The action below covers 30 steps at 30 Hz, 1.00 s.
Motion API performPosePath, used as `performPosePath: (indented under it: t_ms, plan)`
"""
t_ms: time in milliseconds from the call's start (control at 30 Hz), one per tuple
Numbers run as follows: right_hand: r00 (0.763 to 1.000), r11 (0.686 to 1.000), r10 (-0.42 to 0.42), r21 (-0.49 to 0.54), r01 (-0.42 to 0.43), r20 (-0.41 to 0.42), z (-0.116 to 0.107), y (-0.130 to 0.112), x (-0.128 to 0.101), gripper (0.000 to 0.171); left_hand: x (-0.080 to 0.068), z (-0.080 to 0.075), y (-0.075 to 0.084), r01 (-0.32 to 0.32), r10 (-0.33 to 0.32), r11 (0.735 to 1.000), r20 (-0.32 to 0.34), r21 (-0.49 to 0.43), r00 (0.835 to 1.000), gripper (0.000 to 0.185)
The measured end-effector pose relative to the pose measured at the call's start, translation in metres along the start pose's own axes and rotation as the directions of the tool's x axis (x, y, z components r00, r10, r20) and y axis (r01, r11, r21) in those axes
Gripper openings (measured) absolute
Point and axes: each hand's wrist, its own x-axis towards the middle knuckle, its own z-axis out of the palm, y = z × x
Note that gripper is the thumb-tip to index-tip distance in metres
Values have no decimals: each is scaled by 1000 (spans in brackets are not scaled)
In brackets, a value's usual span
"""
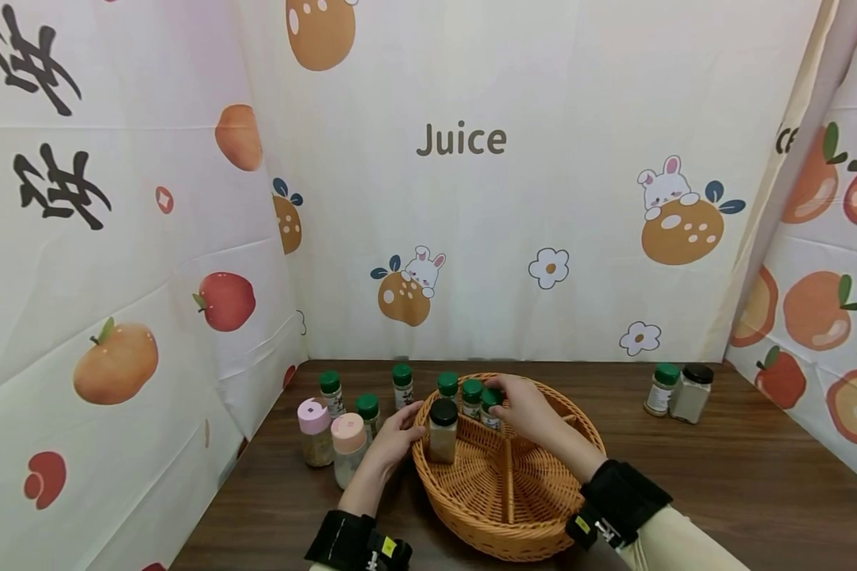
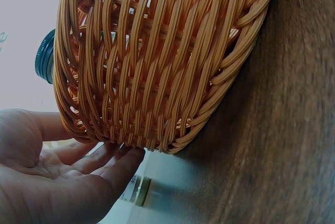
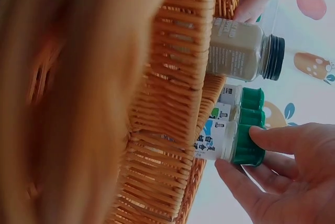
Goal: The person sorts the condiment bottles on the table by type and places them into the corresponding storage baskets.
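— See the right hand (image 1: 524,408)? Its fingertips pinch the cap of a green-capped jar (image 1: 492,406) standing in the far compartment of the wicker basket (image 1: 543,523), right against two other green-capped jars (image 1: 471,396).

— And the left hand (image 1: 393,444)?

— Open, fingers straight, pressed flat against the outer wall of the basket on its left side. It holds nothing; I'd say it is steadying the basket. The left wrist view shows the fingertips touching the weave near the bottom edge.

— So what makes this go well?

— In my judgement, keeping the jar upright and moving it straight along its own line. The jars are packed touching one another, so any sideways tilt could knock a neighbour over. The black-capped jar (image 1: 443,432) stands just beside them, in the near-left compartment by the divider.

— Is a grip on the cap enough?

— Probably, if the cap is screwed tight. Otherwise a lower hold on the glass would be safer.

— What's around the basket?

— On the tabletop (image 1: 721,476), two pink-capped jars (image 1: 332,444) and a few green-capped ones sit left of it; a pair of jars (image 1: 678,390) stands well apart on the right.
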Motion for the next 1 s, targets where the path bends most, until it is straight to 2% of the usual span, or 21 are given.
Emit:
performPosePath:
  t_ms: [367,600,1000]
  plan:
    - [999,1000,6,-6,-6,35,-1,-4,2,38,1,0,0,8,-8,1000,5,1,1000,54]
    - [996,999,11,49,-15,83,-4,1,3,42,1,0,1,11,-11,1000,8,5,1000,54]
    - [995,994,13,109,-24,103,-11,5,-3,41,0,-1,1,1,-1,1000,9,-2,1000,55]
